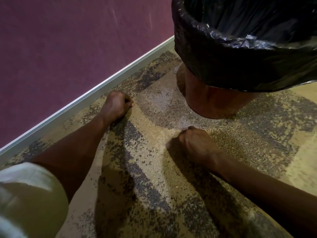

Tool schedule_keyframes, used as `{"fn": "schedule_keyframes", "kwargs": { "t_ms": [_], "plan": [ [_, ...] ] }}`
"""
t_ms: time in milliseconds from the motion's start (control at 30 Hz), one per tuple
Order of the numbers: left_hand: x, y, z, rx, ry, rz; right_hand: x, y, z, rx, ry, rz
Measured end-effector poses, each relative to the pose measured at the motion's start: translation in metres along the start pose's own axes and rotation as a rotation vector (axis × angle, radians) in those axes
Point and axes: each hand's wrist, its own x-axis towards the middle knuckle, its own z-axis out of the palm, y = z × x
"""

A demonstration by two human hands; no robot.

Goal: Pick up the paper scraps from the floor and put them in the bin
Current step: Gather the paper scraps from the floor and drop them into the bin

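While both fists' fingers curl together above speckled carpet (154,169), glossy crinkled liner drapes round bin (214,100).

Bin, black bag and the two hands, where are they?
bin (214,100), head view, brown wall near its base.
black bag (240,54), head view, outer fold over the rim.
left hand (116,104), head view, back of the hand.
right hand (195,143), head view, back of the hand.

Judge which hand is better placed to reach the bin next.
Probably the right hand: it lies nearer the bin, while the left hand sits by the wall. No scraps visible.
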Motion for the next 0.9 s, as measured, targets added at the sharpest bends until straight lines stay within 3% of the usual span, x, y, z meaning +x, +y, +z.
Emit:
{"fn": "schedule_keyframes", "kwargs": {
  "t_ms": [167,333,500,567,633,767,900],
  "plan": [
    [-0.009,0.014,-0.001,-0.091,0.033,-0.087,-0.006,0.003,-0.002,-0.003,0.007,0.026],
    [-0.014,0.067,-0.031,-0.495,0.370,-0.206,-0.014,0.000,-0.003,0.109,0.099,0.093],
    [-0.009,0.146,-0.109,-0.627,0.689,0.001,-0.016,0.002,-0.004,0.043,0.069,0.085],
    [-0.011,0.175,-0.141,-0.606,0.747,0.125,-0.018,0.001,-0.003,0.049,0.038,0.107],
    [-0.012,0.202,-0.164,-0.549,0.691,0.261,-0.019,0.000,-0.004,0.096,0.031,0.126],
    [-0.007,0.247,-0.173,-0.268,0.352,0.467,-0.018,-0.003,-0.009,0.261,-0.001,0.248],
    [0.000,0.265,-0.171,-0.158,0.161,0.455,-0.020,-0.004,-0.004,0.258,0.023,0.289]
  ]
}}
